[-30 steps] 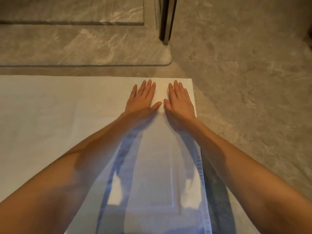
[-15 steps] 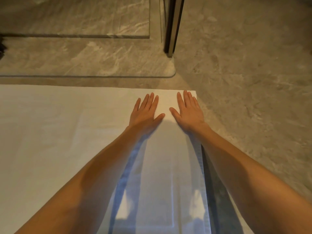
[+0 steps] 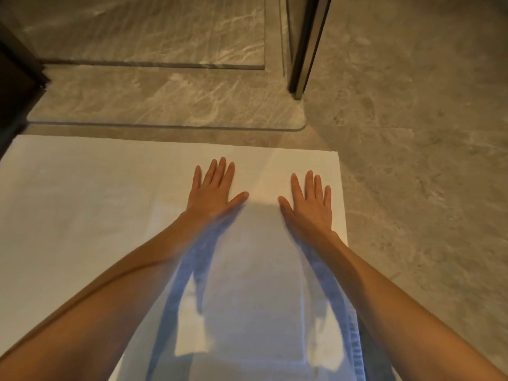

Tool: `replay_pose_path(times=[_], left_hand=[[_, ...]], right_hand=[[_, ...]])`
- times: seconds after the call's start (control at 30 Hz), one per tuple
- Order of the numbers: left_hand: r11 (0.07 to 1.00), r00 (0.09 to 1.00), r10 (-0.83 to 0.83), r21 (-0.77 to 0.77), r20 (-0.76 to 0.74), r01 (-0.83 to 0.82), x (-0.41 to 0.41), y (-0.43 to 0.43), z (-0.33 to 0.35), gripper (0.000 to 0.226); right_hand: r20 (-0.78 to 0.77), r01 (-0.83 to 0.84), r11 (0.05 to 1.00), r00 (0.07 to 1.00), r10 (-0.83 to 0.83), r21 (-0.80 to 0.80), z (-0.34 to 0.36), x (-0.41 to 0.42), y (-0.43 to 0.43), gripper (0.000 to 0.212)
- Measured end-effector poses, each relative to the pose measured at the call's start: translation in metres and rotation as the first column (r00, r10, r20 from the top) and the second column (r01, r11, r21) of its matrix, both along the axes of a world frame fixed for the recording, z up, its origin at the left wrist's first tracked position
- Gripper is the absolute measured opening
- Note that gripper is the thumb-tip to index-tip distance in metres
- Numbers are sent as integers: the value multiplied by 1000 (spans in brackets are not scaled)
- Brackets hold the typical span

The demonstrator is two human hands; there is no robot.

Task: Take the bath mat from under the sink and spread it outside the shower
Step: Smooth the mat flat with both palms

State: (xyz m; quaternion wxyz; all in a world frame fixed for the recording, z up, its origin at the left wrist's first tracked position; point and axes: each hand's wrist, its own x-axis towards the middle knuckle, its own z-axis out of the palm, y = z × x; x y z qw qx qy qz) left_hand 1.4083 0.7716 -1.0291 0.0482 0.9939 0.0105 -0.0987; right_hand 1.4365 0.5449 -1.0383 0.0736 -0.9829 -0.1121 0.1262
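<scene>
Bath mat (image 3: 82, 210): flat on floor (image 3: 412, 188), stretching toward 9 o'clock from hands.
Left hand (image 3: 213, 192): fingers straight, palm on mat.
Right hand (image 3: 310, 206): likewise, by mat's 3 o'clock edge.

The bath mat (image 3: 82, 215) lies on the floor (image 3: 412, 160), with the shower sill (image 3: 165, 103) near at 12 o'clock and the door post (image 3: 302, 50) at 1 o'clock. On its right end rest the left hand (image 3: 213, 192) and, at 3 o'clock of it, the right hand (image 3: 309, 204), apart.
</scene>
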Motion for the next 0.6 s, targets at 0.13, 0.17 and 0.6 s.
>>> replay_pose_path(times=[0.13, 0.17, 0.6], left_hand=[[999, 999, 43, -26, 6, -43, -5, -1, -10, 77], [998, 999, 50, -30, 13, -50, -4, -1, -12, 78], [999, 996, -30, -22, 86, 32, -26, 13, -14, 81]], right_hand=[[16, -17, 1000, 1000, 17, 2, 0, 2, -4, 64], [17, -21, 1000, 1000, 21, 9, 1, 4, -5, 64], [12, -147, 989, 989, 147, 2, 7, -15, 5, 67]])
